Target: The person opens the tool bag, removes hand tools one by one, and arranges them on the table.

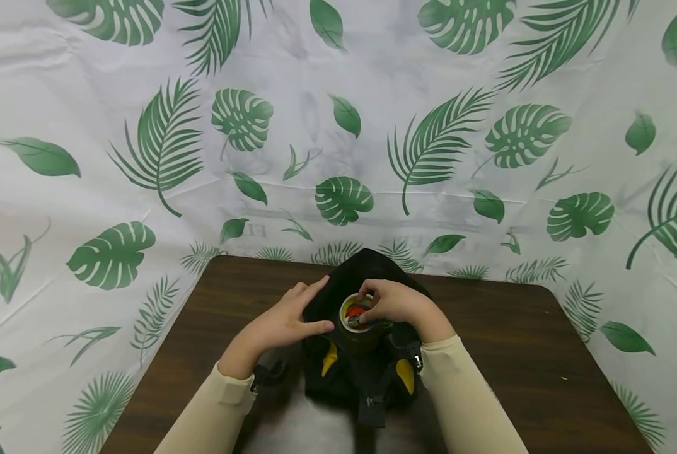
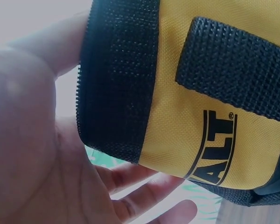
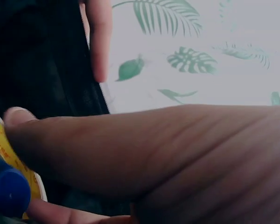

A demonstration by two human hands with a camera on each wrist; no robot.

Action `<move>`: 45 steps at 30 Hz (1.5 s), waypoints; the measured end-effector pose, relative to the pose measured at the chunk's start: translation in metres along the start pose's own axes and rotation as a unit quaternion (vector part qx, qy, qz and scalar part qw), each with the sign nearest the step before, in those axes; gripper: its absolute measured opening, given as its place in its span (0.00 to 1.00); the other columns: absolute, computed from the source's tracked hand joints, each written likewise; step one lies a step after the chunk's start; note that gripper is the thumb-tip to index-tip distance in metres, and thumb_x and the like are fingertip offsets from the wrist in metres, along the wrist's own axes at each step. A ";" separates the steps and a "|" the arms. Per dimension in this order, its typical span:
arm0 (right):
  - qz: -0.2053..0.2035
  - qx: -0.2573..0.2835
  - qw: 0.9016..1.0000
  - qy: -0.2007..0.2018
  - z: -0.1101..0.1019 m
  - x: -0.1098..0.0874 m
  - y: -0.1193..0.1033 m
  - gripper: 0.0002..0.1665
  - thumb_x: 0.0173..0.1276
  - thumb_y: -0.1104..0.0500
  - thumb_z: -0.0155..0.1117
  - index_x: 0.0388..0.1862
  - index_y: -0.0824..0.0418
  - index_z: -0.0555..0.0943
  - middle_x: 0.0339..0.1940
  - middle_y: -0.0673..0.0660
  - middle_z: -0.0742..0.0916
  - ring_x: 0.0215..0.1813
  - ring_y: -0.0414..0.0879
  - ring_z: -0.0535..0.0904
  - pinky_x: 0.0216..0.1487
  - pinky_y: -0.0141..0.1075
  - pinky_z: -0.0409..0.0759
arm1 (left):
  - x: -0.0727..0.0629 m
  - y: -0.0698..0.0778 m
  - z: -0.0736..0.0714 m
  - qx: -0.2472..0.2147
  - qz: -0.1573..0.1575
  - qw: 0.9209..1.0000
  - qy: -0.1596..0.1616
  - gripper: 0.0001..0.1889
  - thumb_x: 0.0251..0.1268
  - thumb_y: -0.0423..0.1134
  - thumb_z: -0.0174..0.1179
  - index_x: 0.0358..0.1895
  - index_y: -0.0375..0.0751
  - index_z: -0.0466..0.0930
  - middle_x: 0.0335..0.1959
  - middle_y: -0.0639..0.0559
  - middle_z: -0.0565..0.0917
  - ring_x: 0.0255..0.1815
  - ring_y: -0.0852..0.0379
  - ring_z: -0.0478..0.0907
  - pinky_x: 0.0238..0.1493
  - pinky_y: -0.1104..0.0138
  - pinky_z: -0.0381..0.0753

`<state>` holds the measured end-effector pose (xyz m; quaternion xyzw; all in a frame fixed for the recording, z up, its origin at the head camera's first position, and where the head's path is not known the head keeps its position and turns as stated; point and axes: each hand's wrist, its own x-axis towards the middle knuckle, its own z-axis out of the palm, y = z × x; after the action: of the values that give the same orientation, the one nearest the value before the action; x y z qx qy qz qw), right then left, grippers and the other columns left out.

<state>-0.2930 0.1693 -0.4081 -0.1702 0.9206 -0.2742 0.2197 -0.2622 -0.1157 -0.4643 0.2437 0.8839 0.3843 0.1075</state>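
A black tool bag (image 1: 335, 381) with yellow patches stands on the brown table. In the left wrist view its yellow panel (image 2: 170, 128) shows black lettering ending in "ALT", a webbing strap and a zipper edge. Thumb and fingers spread, my left hand (image 1: 284, 318) rests along the bag's left side. A round container (image 1: 342, 309) with a white rim and yellow inner wall sits at the bag's mouth, with red and silvery contents. My right hand (image 1: 398, 306) grips it at the rim, fingers bent over the opening. A blue cap (image 3: 10, 192) shows inside by those fingers.
The brown wooden table (image 1: 503, 353) runs to both sides of the bag. Behind it hangs a white sheet (image 1: 293, 151) printed with green leaves. A black strap with a buckle (image 1: 372, 403) hangs at the bag's front.
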 end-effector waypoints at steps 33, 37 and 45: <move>-0.012 0.011 0.989 0.150 -0.005 -0.027 -0.003 0.04 0.81 0.58 0.68 0.47 0.54 0.88 0.46 0.55 0.90 0.39 0.48 0.86 0.42 0.42 0.85 | 0.001 0.001 0.008 0.002 -0.003 1.000 0.006 0.51 0.73 0.67 0.67 0.91 0.67 0.47 0.69 0.44 0.72 0.69 0.45 0.71 0.72 0.39 0.76; -0.046 -0.005 0.981 0.190 -0.009 -0.038 -0.001 0.08 0.79 0.61 0.68 0.52 0.56 0.89 0.52 0.57 0.86 0.45 0.49 0.83 0.47 0.45 0.84 | 0.000 0.002 0.007 0.001 -0.001 1.000 0.007 0.51 0.73 0.67 0.67 0.91 0.67 0.47 0.70 0.44 0.71 0.69 0.45 0.71 0.73 0.38 0.75; -0.073 0.006 0.971 0.228 -0.001 -0.056 0.008 0.14 0.78 0.63 0.70 0.60 0.57 0.88 0.57 0.56 0.89 0.54 0.50 0.90 0.55 0.48 0.91 | -0.002 0.003 0.007 0.002 0.001 1.000 0.007 0.51 0.74 0.67 0.67 0.91 0.66 0.47 0.71 0.44 0.71 0.71 0.45 0.70 0.75 0.37 0.74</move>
<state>-0.2479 0.2005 -0.3950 -0.1680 0.9300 -0.3266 -0.0157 -0.2567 -0.1108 -0.4668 0.2426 0.8851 0.3842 0.1005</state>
